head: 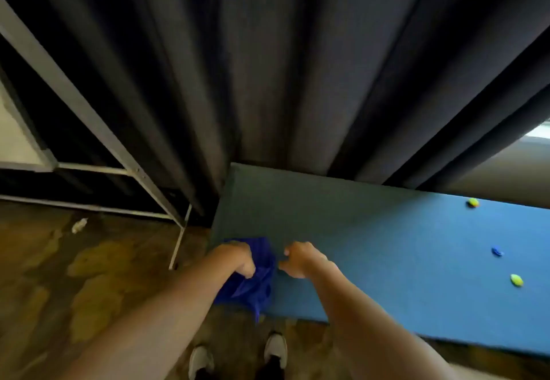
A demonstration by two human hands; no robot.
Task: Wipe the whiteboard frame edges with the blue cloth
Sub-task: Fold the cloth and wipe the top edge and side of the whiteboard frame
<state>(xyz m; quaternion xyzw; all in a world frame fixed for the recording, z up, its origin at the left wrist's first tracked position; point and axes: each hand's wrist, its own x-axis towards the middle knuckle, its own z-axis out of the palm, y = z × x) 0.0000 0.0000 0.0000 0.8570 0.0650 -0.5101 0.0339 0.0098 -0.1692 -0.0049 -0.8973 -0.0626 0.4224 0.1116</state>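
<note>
A crumpled blue cloth (256, 278) lies at the near left corner of a blue table (372, 248), partly hanging over its edge. My left hand (238, 260) is closed on the cloth from the left. My right hand (300, 259) sits just right of the cloth with curled fingers, resting on the table top, and holds nothing that I can see. At the far left stands a whiteboard with a grey metal frame (68, 93) and stand; only a sliver of its white surface (12, 141) shows.
Dark curtains (268, 67) hang behind the table. Three small coloured pieces lie on the table at the right: yellow-green (473, 202), blue (497, 251), yellow (517, 280). A scrap of white litter (79, 225) lies on the brown floor. My shoes (238, 356) stand below.
</note>
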